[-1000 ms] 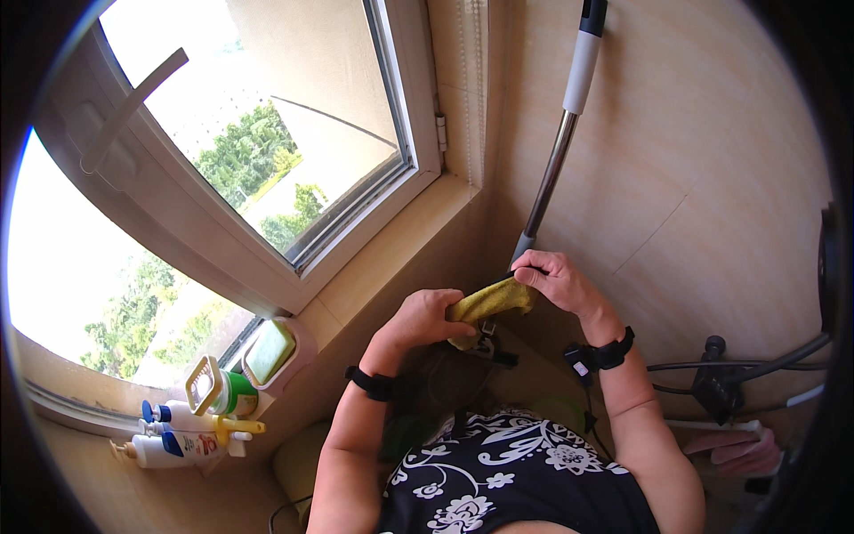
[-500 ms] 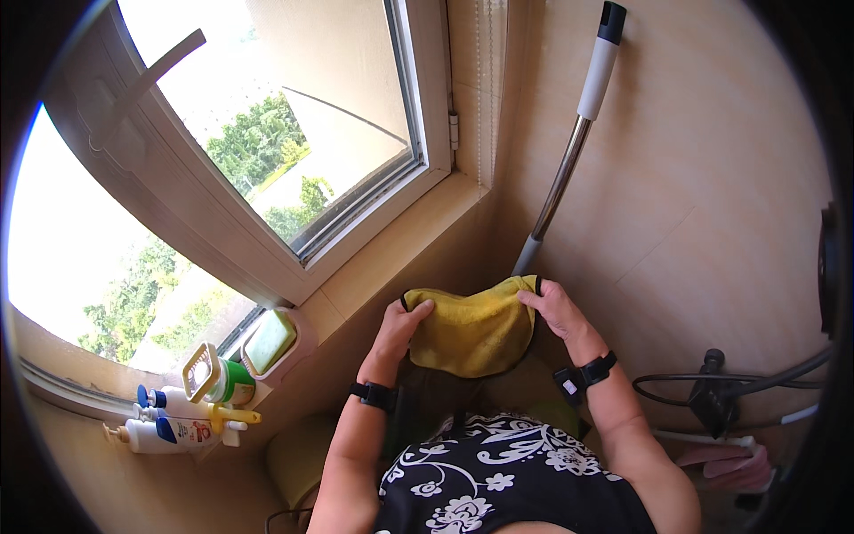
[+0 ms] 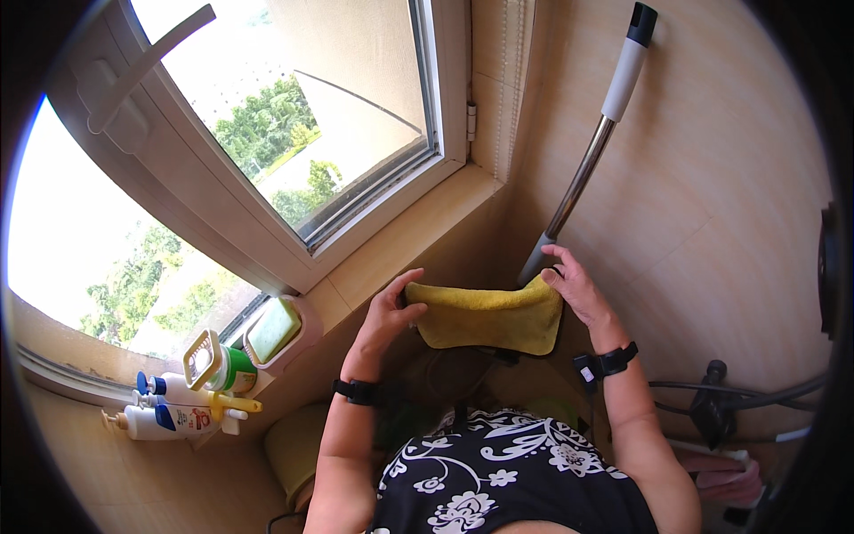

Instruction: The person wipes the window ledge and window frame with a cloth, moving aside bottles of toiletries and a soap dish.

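Note:
A yellow cloth (image 3: 489,322) with a dark border hangs stretched between my two hands, its upper edge folded over. At its left corner, my left hand (image 3: 388,311) holds the edge between thumb and fingers, the fingertips pointing up. My right hand (image 3: 578,287) grips the upper right corner, thumb toward the cloth and index finger raised. Just behind the right hand leans the lower end of a pole (image 3: 587,173) with a metal shaft and white grip. Part of the pole's foot is hidden.
An open window (image 3: 289,205) is at the left. Along its sill stand a soap dish with a green bar (image 3: 274,329), a green tub (image 3: 234,369) and several bottles (image 3: 169,421). To the right are black cables (image 3: 714,405) and a pink cloth (image 3: 729,481).
My hands have moved farther apart, pulling the cloth wider and straighter along its top edge. Fingers of both hands now extend upward more. The view has shifted slightly.

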`<state>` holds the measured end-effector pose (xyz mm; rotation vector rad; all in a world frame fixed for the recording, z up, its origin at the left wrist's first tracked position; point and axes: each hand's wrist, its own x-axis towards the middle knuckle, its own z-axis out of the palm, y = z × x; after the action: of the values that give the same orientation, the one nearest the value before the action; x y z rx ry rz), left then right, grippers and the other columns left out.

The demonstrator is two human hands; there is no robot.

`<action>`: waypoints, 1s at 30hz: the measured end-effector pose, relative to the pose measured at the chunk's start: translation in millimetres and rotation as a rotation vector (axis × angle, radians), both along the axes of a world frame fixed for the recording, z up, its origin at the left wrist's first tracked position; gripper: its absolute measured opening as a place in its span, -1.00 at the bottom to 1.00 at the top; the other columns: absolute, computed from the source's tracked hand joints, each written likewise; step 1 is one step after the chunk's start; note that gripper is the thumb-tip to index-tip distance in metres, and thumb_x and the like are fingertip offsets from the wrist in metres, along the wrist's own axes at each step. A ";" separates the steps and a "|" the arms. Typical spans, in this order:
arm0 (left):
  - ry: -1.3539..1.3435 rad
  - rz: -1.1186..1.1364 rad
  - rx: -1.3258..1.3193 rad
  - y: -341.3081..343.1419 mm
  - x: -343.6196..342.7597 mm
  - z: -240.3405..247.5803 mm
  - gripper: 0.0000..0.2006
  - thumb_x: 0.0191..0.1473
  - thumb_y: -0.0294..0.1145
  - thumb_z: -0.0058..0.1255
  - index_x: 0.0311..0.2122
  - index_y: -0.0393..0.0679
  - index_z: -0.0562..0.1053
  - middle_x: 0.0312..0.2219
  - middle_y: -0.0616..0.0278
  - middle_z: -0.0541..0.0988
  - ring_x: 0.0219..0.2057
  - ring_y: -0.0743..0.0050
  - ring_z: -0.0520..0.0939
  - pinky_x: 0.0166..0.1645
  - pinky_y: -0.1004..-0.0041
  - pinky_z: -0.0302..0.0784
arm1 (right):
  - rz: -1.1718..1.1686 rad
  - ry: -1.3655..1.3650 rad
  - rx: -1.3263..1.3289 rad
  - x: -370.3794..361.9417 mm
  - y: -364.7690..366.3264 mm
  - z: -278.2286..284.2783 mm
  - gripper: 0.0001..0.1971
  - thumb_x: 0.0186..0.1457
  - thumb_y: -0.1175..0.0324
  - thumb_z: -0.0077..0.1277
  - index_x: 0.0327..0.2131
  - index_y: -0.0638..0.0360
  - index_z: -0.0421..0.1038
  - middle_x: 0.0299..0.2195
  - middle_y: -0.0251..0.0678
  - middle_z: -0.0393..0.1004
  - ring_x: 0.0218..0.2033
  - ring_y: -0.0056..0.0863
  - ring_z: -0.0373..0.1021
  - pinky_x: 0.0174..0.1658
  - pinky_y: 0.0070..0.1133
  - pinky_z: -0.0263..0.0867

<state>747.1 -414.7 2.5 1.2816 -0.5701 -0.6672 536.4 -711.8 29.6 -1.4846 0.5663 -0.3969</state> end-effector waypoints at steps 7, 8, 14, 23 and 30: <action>-0.865 0.010 0.612 7.7 -1.4 6.9 -0.62 -0.15 -0.38 0.26 -0.16 -0.25 0.51 -0.19 0.05 0.52 -0.16 0.08 0.52 -0.09 0.29 0.46 | 0.474 0.394 -0.856 -7.2 11.2 39.0 -0.71 -0.05 0.18 0.28 -0.42 0.23 0.56 -0.11 -0.19 0.42 -0.15 -0.24 0.41 -0.13 -0.44 0.36; -0.813 0.053 0.467 7.3 0.4 1.0 -0.69 -0.10 -0.35 0.23 -0.23 -0.26 0.50 -0.25 0.11 0.53 -0.22 0.20 0.53 -0.15 0.34 0.46 | 0.478 0.392 -0.857 -5.8 8.9 33.9 -0.71 -0.05 0.18 0.28 -0.42 0.23 0.56 -0.11 -0.19 0.42 -0.15 -0.24 0.41 -0.13 -0.44 0.36; 0.054 0.052 0.330 -21.4 -22.2 1.3 -0.77 0.15 -0.23 0.07 -0.33 -0.20 0.50 -0.49 0.46 0.50 -0.45 0.76 0.42 -0.34 0.63 0.32 | 0.174 0.379 -0.470 14.3 13.4 19.5 -0.67 0.15 0.17 0.12 -0.50 0.26 0.47 -0.47 -0.35 0.40 -0.41 -0.62 0.31 -0.34 -0.55 0.26; 0.357 0.019 0.122 -33.0 -24.4 -10.3 -0.71 0.27 -0.24 -0.03 -0.12 -0.28 0.50 -0.31 0.33 0.58 -0.29 0.61 0.56 -0.16 0.54 0.47 | 0.141 -0.056 0.518 16.8 10.5 5.7 -0.72 0.31 0.17 -0.07 -0.21 0.18 0.49 -0.31 -0.40 0.57 -0.31 -0.62 0.51 -0.20 -0.64 0.43; 0.498 -0.069 -0.001 -46.7 -35.3 11.6 -0.69 0.28 -0.21 -0.05 -0.08 -0.27 0.49 -0.29 0.30 0.60 -0.33 0.55 0.60 -0.18 0.51 0.55 | 0.182 -0.082 0.451 21.0 27.2 21.5 -0.66 0.34 0.12 -0.12 -0.12 0.19 0.46 -0.28 -0.40 0.56 -0.31 -0.63 0.49 -0.22 -0.64 0.41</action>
<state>711.8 -461.4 14.1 1.0442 -0.2043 -1.0032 557.4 -684.6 51.1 -1.0695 0.4170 -0.1713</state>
